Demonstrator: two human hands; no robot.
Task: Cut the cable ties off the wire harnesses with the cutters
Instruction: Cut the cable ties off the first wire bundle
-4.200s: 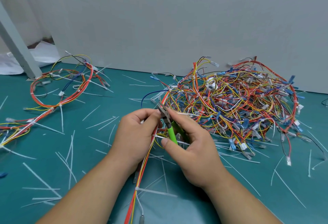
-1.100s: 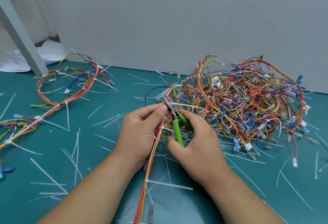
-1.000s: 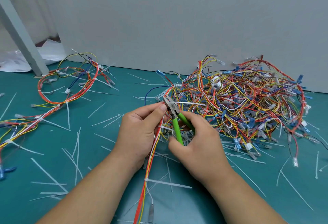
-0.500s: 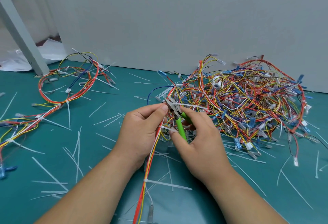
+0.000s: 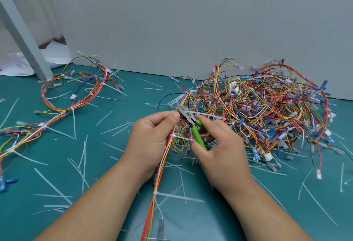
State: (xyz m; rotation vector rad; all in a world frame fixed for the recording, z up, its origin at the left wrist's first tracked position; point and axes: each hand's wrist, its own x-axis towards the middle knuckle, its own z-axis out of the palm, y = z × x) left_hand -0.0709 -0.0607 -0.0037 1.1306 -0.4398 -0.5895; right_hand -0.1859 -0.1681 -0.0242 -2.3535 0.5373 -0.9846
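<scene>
Trailing off desk (image 5: 57, 164) near edge: wire harness (image 5: 158, 179), cable tie (image 5: 172, 196) still on. Pinching that bundle with left hand (image 5: 152, 137) mid-desk; gripping green cutters (image 5: 188, 116) in right hand (image 5: 221, 145), nose up by the left thumb. Best to slip one blade under the strap only, keep off insulation, snip at the head. No containers seen; just a loose harness pile (image 5: 267, 111) along far right edge, cut ties (image 5: 83, 154) strewn about.

We observe bright, even, diffuse light, faint soft shadows, a sharp centre and wide-angle stretching toward the edges.
</scene>
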